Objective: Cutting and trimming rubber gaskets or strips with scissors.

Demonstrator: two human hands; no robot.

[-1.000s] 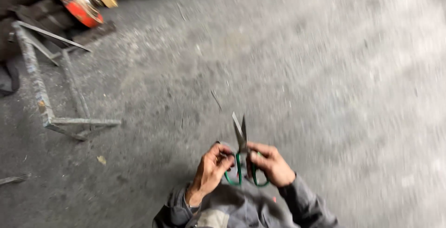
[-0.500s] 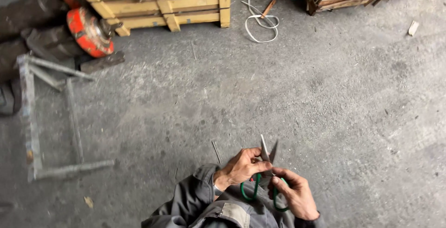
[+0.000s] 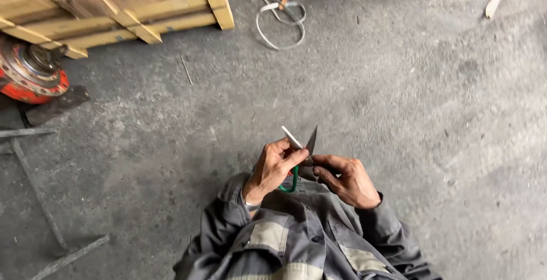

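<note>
Scissors (image 3: 302, 157) (green-handled, blades apart) sit between both hands: left hand (image 3: 273, 167) and right hand (image 3: 345, 180) each grip them.

We are in a workshop: a stained bare concrete floor (image 3: 399, 97), a wooden pallet (image 3: 131, 12) at the top left, a red machine part (image 3: 31, 77) beside it, welded steel bars (image 3: 40, 200) lying about, and a loose white cable (image 3: 276, 20).
</note>
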